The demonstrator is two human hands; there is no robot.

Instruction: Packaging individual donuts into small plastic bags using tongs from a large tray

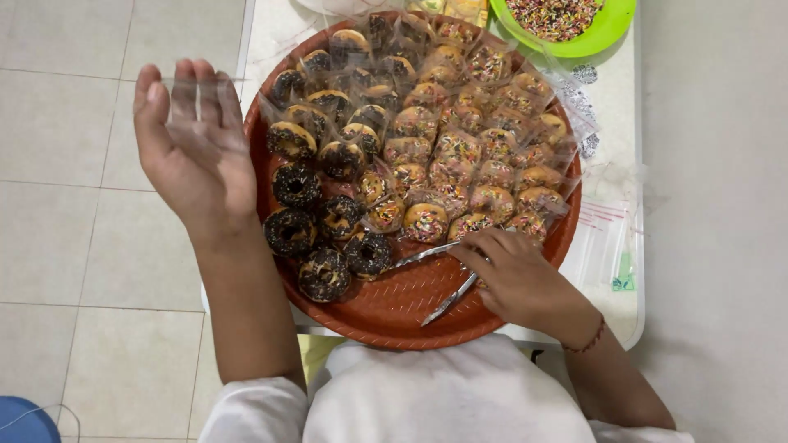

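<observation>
A round brown woven tray [394, 308] on a small white table holds many small donuts. Several chocolate donuts [295, 184] at the front left lie unwrapped; the sprinkled ones [460, 148] behind and to the right sit in clear bags. My left hand [193, 143] is raised left of the tray, with a clear plastic bag held against its open palm and fingers. My right hand [513, 275] rests on the tray's front right and grips metal tongs [447, 279], whose tips point left toward a chocolate donut [367, 254].
A green bowl of coloured sprinkles [566, 20] stands at the table's far right corner. A stack of clear bags [607, 238] lies on the table right of the tray. Tiled floor lies to the left, with a blue object [25, 420] at the bottom left corner.
</observation>
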